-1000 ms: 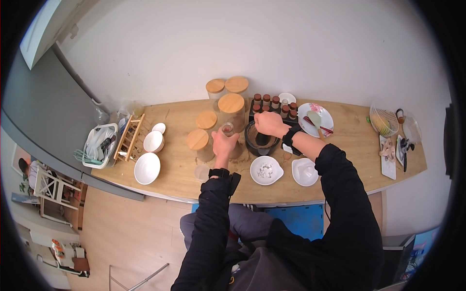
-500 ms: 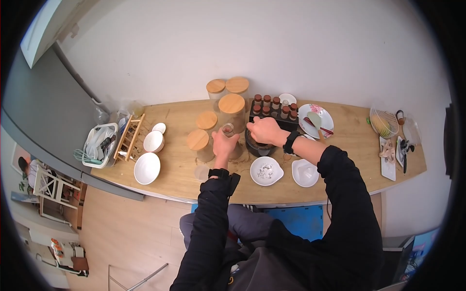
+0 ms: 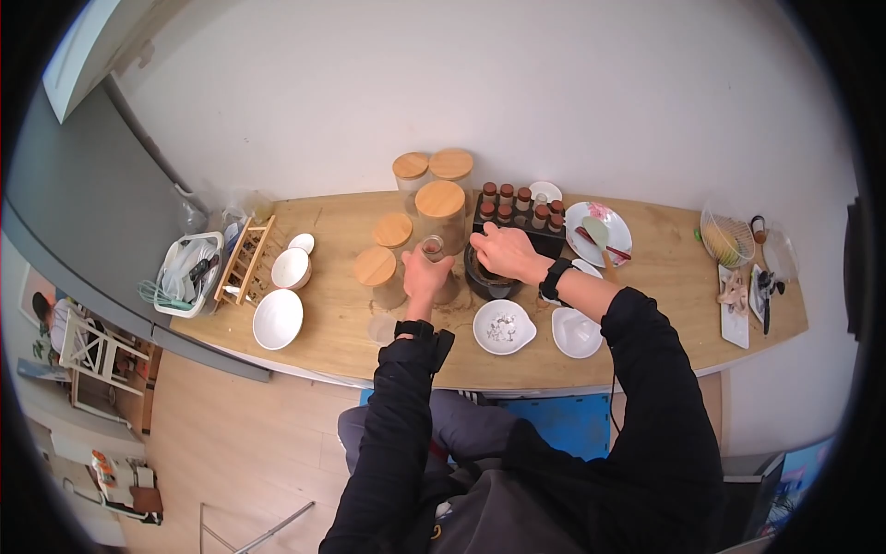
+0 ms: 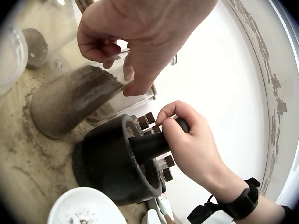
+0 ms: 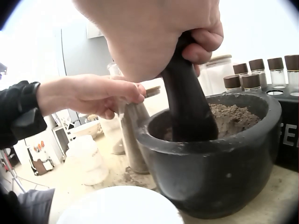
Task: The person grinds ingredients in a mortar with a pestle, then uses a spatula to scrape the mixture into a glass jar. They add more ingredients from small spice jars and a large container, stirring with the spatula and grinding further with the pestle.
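Note:
My left hand (image 3: 427, 277) grips the upper end of a tall glass bottle (image 4: 70, 100) partly filled with brown powder. The bottle's base rests on the table, and fingers and thumb meet round its top in the left wrist view. Curled round the upper part of a black pestle (image 5: 189, 102), my right hand (image 3: 506, 251) stands over a heavy black mortar (image 5: 210, 177). The pestle leans inside the bowl, its lower end down by brown ground powder (image 5: 233, 116). From the head view the right hand hides most of the pestle.
Wood-lidded glass jars (image 3: 440, 198) stand behind the left hand. Red-brown-capped spice bottles (image 3: 523, 197) sit in a black rack behind the mortar. In front are a spouted white bowl (image 3: 526, 334) with small bits and another white bowl (image 3: 577, 332). A floral plate (image 3: 616, 222) lies right.
My right hand has moved left and slightly toward me over the mortar, covering more of its opening, still gripping the pestle. The left hand keeps its hold on the glass bottle.

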The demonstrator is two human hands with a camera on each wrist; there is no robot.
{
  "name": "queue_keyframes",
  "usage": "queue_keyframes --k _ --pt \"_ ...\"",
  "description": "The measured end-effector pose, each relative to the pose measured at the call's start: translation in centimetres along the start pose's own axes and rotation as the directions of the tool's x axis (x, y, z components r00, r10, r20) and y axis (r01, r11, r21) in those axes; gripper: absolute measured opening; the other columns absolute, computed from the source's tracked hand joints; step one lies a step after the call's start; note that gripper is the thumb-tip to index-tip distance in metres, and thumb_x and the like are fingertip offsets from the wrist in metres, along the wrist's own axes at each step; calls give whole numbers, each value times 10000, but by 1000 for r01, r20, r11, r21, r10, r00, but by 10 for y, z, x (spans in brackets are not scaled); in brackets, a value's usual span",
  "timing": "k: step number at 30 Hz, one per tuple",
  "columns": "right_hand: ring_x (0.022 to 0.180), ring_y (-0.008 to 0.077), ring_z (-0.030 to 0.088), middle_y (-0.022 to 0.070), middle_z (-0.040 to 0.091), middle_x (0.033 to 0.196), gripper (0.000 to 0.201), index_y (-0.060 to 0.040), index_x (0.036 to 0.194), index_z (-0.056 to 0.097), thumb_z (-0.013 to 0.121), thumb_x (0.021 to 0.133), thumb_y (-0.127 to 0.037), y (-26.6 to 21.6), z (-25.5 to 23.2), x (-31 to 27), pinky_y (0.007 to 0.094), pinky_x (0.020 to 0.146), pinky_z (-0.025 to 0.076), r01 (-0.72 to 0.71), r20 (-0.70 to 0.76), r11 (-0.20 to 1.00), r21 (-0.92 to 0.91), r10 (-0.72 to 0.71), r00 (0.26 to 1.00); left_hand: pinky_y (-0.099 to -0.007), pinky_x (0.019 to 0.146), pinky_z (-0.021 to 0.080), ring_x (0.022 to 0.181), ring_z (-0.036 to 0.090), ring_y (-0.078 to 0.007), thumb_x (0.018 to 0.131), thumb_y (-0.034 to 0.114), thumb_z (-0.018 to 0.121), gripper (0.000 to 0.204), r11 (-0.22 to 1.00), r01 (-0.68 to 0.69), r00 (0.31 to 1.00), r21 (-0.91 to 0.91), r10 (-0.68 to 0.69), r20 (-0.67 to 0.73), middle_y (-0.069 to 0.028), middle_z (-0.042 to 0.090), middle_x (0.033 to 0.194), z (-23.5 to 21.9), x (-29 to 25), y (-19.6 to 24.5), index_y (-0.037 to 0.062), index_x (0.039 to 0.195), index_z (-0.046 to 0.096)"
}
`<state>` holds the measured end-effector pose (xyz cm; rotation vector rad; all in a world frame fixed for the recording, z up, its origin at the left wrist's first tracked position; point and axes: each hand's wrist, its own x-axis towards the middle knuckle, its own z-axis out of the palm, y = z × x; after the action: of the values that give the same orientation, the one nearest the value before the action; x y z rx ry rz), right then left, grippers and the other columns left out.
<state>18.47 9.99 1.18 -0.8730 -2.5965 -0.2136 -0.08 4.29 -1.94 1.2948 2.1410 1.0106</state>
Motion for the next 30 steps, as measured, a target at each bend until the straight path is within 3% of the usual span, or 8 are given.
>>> queue_keyframes --k 3,8,11,15,19,24,28,30 --pt "573 275 608 133 548 779 115 -104 840 588 605 764 -189 15 3 0 393 467 476 100 -69 988 -119 -108 992 -401 842 479 995 586 -308 643 320 738 539 1000 -3 1000 -14 3 -1 -121 482 1116 2 2 -3 166 1135 579" --pt "560 265 612 141 588 737 126 -85 822 616 584 761 -190 14 -3 1 384 458 477 -89 16 981 -174 93 996 -402 839 481 996 587 -303 640 314 741 531 1000 4 1000 12 -4 4 -118 481 1115 1 0 0 166 1125 583" --pt "585 292 614 160 594 753 130 -73 823 620 564 776 -180 1 -2 6 403 490 490 -106 108 991 -86 115 987 -404 838 481 998 587 -303 639 315 746 529 1000 8 1000 0 -8 6 -117 480 1116 0 2 -1 168 1120 583" --pt "609 314 615 157 565 756 119 -83 849 592 573 785 -183 4 4 9 425 504 485 -87 -54 992 88 92 994 -405 838 480 999 587 -304 639 318 750 526 1000 18 1000 -11 -17 17 -115 479 1116 -2 -1 2 174 1117 583" --pt "582 297 605 128 536 746 106 -101 849 575 580 780 -181 23 1 5 436 490 467 -43 -1 992 -120 43 999 -410 833 482 995 588 -304 643 319 748 510 1000 19 1000 0 -19 -1 -110 479 1111 -5 -4 4 178 1105 588" --pt "612 288 627 156 604 803 116 -99 815 607 582 762 -199 14 -2 6 423 502 484 -147 146 985 -91 160 976 -410 837 481 998 587 -304 646 324 744 496 1000 21 1000 2 -21 9 -107 482 1105 -4 -3 4 180 1095 590" --pt "614 278 624 130 580 788 97 -112 827 591 576 787 -199 9 7 9 418 515 485 -142 -11 984 110 144 989 -408 840 481 1000 587 -304 642 324 743 505 999 32 999 5 -32 13 -109 484 1104 -5 -3 5 178 1101 589" --pt "605 271 622 125 568 776 101 -108 831 582 584 784 -197 16 6 10 408 502 481 -102 -60 995 18 102 993 -410 839 481 1001 586 -305 641 323 743 514 1000 11 1000 -2 -11 2 -110 484 1108 -2 -1 1 180 1110 587"
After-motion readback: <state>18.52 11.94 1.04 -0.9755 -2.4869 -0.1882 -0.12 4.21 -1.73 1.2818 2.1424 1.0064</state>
